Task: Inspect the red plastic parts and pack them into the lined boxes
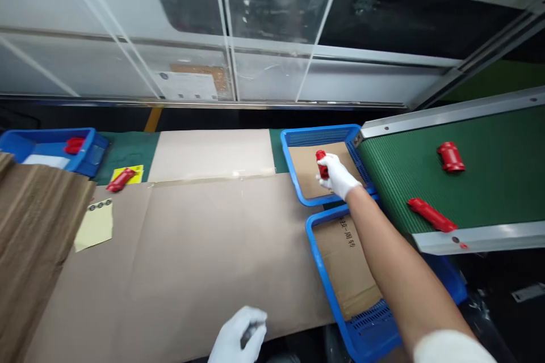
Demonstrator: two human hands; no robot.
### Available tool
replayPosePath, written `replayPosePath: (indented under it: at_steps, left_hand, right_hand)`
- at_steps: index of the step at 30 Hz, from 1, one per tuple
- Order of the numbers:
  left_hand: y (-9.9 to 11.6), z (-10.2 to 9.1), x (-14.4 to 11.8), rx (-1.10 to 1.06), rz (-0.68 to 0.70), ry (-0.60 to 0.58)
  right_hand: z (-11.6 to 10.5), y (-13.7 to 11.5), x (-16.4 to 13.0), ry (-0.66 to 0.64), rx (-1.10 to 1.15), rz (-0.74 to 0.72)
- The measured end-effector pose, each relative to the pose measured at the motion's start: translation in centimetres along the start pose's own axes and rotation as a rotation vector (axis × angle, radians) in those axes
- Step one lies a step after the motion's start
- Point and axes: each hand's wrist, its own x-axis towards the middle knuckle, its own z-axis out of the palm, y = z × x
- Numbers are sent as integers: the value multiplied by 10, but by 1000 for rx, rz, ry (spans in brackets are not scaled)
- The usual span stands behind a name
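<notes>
Right gloved hand [339,177] grasps a small red plastic cylinder [321,162] over the far blue cardboard-lined plastic basket [293,165], at two o'clock. Set it flat, clear of the rim. Left gloved hand [238,340] seems curled around something dark.

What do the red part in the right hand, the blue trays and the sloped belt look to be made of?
Red part: likely moulded plastic, with a smooth, slightly glossy surface. Blue trays: plastic, with mesh-patterned walls and cardboard liners. Belt: green, finely ribbed, probably rubber or PVC, in a bare metal frame.

Bright even overhead light, glare on the clear panels [272,5], wide-angle bending at edges, blurred near hands [240,340].
</notes>
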Motion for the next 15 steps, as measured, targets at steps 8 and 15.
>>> replayPosePath:
  at_steps: [8, 15]
  left_hand:
    - [90, -85, 34, -58, 312, 399]
    - [46, -106, 20, -402, 151, 165]
  right_hand:
    - [102, 107, -176, -969, 861, 196]
    - [147, 138, -186, -1058, 794, 423]
